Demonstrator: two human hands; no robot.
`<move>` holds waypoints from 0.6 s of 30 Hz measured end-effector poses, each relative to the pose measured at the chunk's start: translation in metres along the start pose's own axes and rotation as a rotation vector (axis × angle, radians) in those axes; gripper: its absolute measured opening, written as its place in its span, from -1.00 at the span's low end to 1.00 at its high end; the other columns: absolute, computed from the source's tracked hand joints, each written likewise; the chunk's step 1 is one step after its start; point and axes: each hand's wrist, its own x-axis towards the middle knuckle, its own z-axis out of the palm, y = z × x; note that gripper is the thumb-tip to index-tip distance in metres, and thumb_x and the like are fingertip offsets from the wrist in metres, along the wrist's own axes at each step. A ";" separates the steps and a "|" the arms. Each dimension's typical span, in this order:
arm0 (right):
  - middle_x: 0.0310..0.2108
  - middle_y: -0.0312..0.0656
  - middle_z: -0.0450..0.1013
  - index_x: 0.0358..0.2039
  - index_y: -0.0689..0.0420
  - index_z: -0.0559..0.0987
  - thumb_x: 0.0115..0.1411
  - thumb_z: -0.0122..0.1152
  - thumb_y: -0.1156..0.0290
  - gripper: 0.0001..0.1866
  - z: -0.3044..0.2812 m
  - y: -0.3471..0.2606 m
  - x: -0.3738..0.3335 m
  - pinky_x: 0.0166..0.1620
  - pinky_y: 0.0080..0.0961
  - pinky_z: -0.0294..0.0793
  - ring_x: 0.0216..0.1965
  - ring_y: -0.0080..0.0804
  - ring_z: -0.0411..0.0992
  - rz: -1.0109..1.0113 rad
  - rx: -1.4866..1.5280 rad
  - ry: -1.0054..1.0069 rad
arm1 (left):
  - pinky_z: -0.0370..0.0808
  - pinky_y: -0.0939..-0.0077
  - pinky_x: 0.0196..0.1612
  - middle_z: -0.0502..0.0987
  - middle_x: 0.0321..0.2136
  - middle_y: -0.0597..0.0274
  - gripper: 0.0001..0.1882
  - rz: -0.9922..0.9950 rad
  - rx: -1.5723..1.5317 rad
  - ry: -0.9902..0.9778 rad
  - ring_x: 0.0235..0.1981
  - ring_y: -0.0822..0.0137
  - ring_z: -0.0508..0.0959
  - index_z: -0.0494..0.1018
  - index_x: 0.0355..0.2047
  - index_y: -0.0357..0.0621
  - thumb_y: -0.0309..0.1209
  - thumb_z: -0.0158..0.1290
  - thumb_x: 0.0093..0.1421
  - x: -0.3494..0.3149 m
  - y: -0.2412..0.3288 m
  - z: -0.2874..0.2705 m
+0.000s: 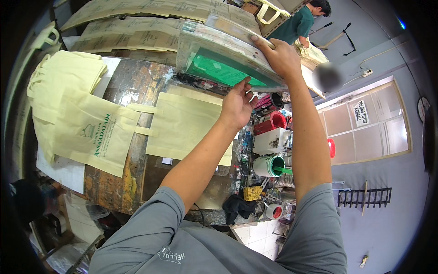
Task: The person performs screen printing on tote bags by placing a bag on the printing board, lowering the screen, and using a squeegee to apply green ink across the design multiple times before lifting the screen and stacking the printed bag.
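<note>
A screen printing frame (228,49) with bright green mesh (214,66) is tilted up above the table. My right hand (282,59) is closed around the pale wooden bar along its upper edge. Below the mesh, my left hand (238,104) has its palm partly turned up and its fingers apart and slightly bent. One fingertip is close to the green area; whether it touches I cannot tell. Under the frame lies a blank cream cloth bag (187,123), flat on the table. To its left, a printed cream bag (93,132) overlaps a pile of similar bags (68,75).
Along the table's right side stand a white paint tub with green inside (263,165), a red tub (269,122), a yellow sponge (252,193) and a black cloth (238,208). Racks of printed bags (132,34) fill the back. Another person (292,25) stands at the far right.
</note>
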 end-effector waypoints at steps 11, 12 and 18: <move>-0.17 0.21 0.67 -0.09 0.24 0.76 0.13 0.00 -0.64 0.05 0.002 0.000 -0.004 0.10 -0.04 0.56 0.00 0.14 0.64 -0.010 -0.001 0.020 | 0.45 0.29 -0.02 0.45 -0.28 0.40 -0.65 -0.030 -0.076 0.042 -0.31 0.37 0.36 0.57 0.13 -0.13 -0.25 0.07 0.44 0.000 0.006 -0.003; -0.16 0.21 0.67 -0.09 0.24 0.76 0.13 -0.01 -0.65 0.05 0.002 0.001 -0.004 0.10 -0.04 0.56 0.01 0.14 0.64 -0.011 0.006 0.025 | 0.45 0.30 -0.03 0.45 -0.29 0.39 -0.65 -0.033 -0.082 0.045 -0.32 0.37 0.36 0.57 0.13 -0.14 -0.25 0.06 0.45 0.000 0.006 -0.003; -0.16 0.21 0.67 -0.09 0.24 0.76 0.12 -0.03 -0.67 0.08 0.002 0.000 -0.007 0.10 -0.02 0.56 0.00 0.14 0.64 0.000 -0.008 0.014 | 0.45 0.31 -0.05 0.46 -0.29 0.37 -0.65 -0.049 -0.144 0.067 -0.34 0.37 0.34 0.56 0.13 -0.19 -0.26 0.01 0.48 0.001 0.004 -0.003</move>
